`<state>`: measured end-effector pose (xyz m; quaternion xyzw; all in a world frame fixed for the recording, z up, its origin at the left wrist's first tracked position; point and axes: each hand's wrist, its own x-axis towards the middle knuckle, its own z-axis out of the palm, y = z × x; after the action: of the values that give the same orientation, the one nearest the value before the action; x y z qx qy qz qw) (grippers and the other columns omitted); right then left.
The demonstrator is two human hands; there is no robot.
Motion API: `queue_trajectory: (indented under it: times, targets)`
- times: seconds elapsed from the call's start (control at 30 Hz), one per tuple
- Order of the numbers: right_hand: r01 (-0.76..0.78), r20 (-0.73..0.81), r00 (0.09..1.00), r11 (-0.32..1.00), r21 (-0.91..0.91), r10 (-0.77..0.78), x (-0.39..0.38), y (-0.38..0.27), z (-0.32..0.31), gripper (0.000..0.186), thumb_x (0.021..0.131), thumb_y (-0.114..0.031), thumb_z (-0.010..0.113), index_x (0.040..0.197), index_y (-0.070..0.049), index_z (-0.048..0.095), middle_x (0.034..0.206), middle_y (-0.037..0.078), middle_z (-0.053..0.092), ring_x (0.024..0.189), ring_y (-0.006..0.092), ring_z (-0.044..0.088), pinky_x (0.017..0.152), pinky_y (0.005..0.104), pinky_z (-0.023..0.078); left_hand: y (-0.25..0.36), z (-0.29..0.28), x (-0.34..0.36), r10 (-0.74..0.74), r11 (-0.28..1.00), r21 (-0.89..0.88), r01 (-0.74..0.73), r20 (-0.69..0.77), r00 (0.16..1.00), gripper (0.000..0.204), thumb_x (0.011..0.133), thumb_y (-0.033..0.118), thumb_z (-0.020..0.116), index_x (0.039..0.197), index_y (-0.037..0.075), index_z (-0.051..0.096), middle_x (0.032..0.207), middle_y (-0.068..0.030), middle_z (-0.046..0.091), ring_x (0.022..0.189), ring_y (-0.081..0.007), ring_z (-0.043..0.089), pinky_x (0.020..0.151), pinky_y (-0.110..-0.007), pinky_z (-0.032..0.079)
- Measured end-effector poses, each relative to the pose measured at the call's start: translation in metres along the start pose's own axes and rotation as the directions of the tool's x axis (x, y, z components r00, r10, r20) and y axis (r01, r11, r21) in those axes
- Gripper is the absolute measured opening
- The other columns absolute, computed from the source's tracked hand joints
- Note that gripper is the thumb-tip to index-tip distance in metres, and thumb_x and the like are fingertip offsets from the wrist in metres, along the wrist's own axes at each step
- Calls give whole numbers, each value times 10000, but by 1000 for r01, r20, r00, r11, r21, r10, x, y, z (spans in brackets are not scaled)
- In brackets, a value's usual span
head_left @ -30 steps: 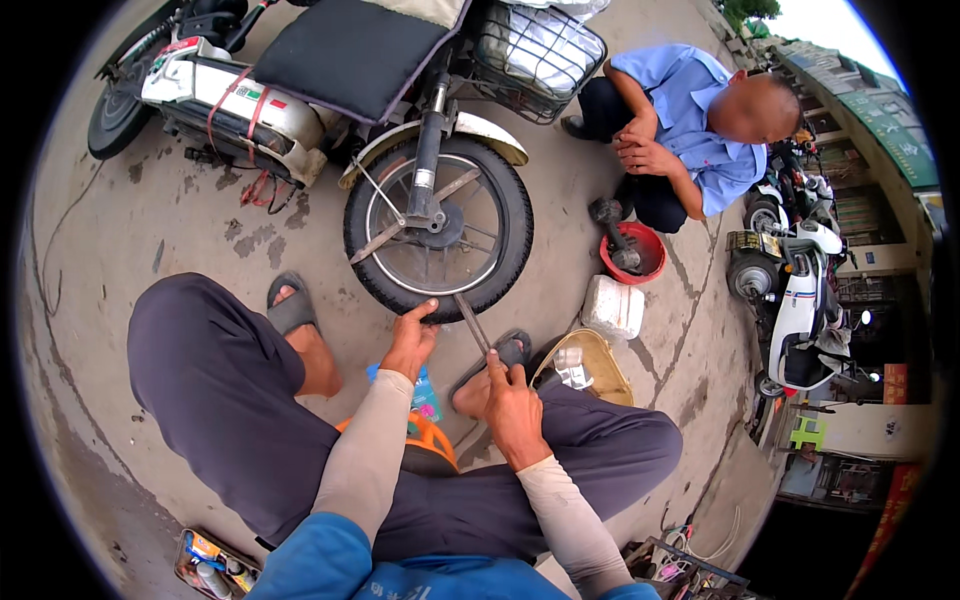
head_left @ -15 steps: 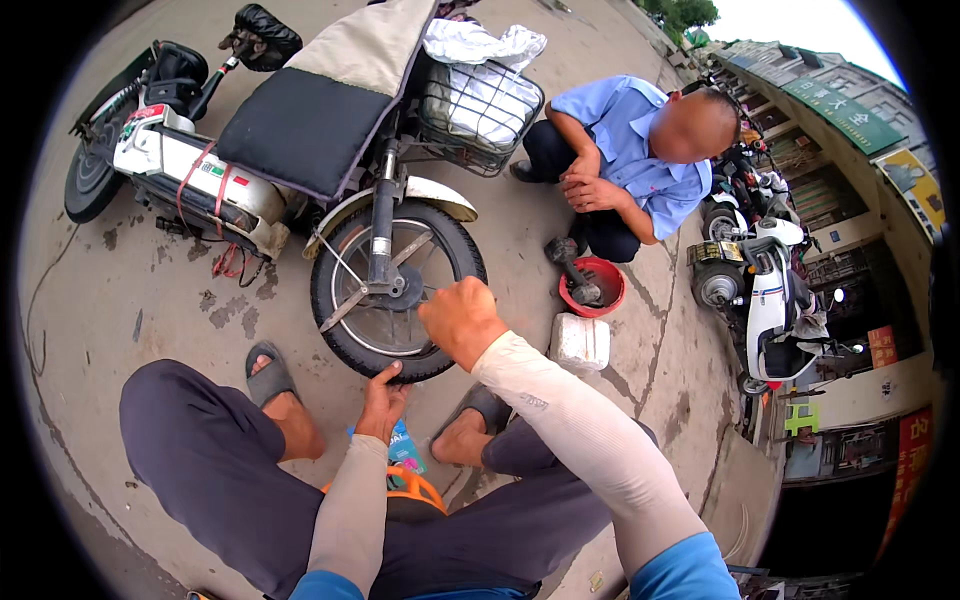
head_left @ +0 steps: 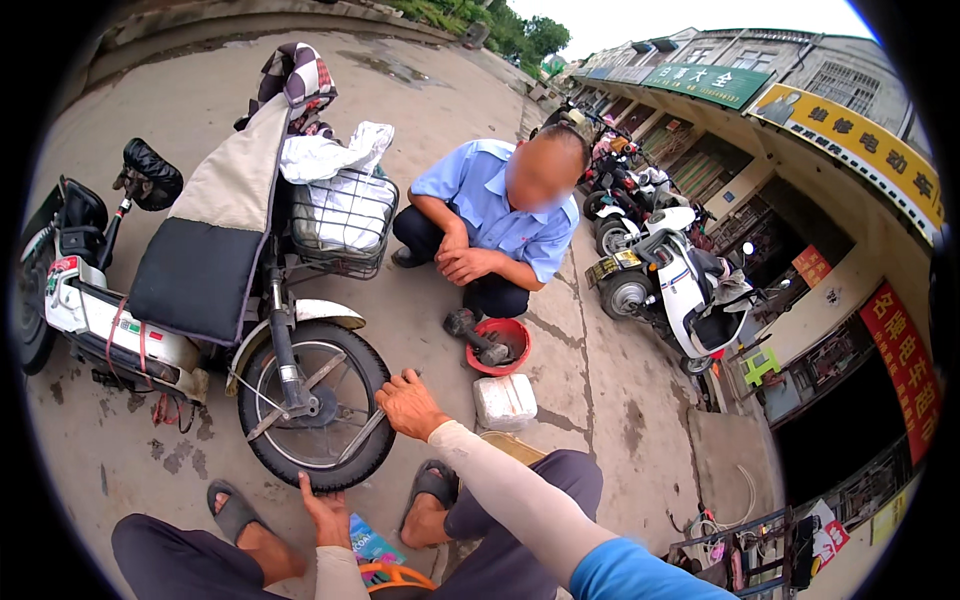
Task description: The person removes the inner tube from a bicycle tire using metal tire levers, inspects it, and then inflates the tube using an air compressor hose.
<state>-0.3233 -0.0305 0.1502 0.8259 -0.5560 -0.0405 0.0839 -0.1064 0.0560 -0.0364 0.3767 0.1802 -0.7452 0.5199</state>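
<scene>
My right hand grips a metal bar that lies against the right side of the front wheel, at rim and tyre. Below, my left hand holds the bottom of the black tyre, thumb upward. The wheel's spokes, hub and fork face me, with a pale mudguard above. The tyre belongs to an electric scooter with a padded black-and-beige apron and a wire basket stuffed with white material.
A person in a blue shirt squats beside the basket. A red basin with dark metal pieces, a white block and a tan container are at right. My sandalled feet flank a blue packet. Parked scooters line the shopfronts.
My right hand has moved from the wheel's bottom up to its right side with the bar. My left hand stays under the tyre. The view has tilted up toward the street.
</scene>
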Motion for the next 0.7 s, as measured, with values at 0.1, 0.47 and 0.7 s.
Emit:
queue_trajectory:
  times: [0.1,0.47,0.7]
  targets:
    - [-83,81,993,997,2,83,0,-13,-8,160,844,-174,561,869,-69,679,858,86,675,937,248,600,948,405,358,8,-3,8,5,999,41,-4,-32,999,748,822,530,703,1388,111,451,1381,-77,490,1221,-242,496,1018,-395,405]
    - [166,-10,984,923,-346,-180,50,-46,-65,161,813,-204,585,767,-115,711,767,57,661,900,221,607,950,370,343,-7,-6,4,-28,998,61,21,121,992,730,884,530,625,1414,73,415,1428,-116,455,1274,-277,464,1076,-445,353]
    - [118,153,984,970,-211,-86,54,-8,-45,132,780,-194,628,690,-141,708,750,41,681,889,209,621,916,395,357,-13,-5,-3,-54,997,56,48,118,992,692,887,507,616,1407,88,433,1418,-91,480,1276,-268,469,1080,-452,332]
